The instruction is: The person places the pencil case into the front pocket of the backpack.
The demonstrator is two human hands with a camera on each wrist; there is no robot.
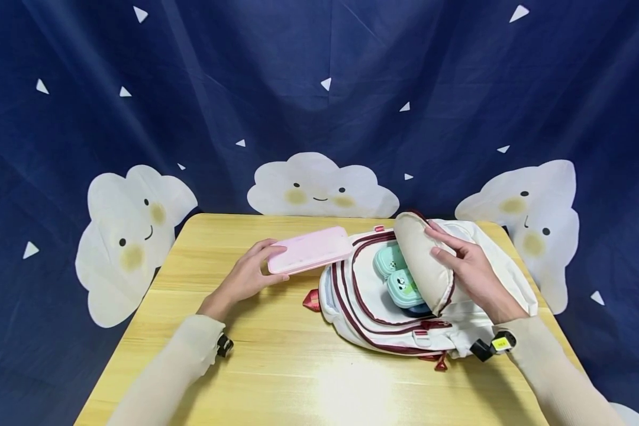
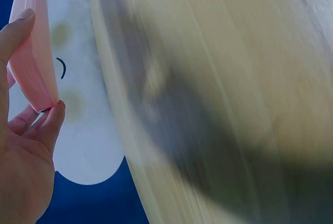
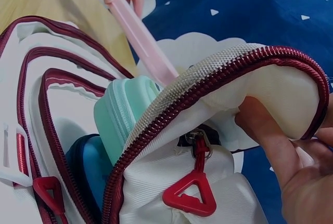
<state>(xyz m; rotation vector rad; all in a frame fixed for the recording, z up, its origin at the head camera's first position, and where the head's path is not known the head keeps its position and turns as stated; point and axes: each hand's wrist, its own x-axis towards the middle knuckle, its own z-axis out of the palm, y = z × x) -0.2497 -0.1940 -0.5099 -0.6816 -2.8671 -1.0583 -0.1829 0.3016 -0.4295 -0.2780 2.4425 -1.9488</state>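
A flat pink case (image 1: 311,248) is pinched at its left end by my left hand (image 1: 252,269), above the table and left of the backpack. The white backpack (image 1: 378,331) with dark red zippers lies on the table, its front pocket unzipped. My right hand (image 1: 471,266) holds the pocket's flap (image 1: 425,257) folded back; in the right wrist view the fingers (image 3: 265,130) lie against its inner side. Inside the pocket sit two mint green cases (image 1: 403,289) with panda pictures, and a dark blue item (image 3: 96,172) partly hidden beside them.
The wooden table (image 1: 266,367) ends at a dark blue curtain (image 1: 309,71) with clouds and white triangles. Red triangular zipper pulls (image 3: 191,197) hang from the backpack. A red loop (image 1: 312,300) sticks out at its left side.
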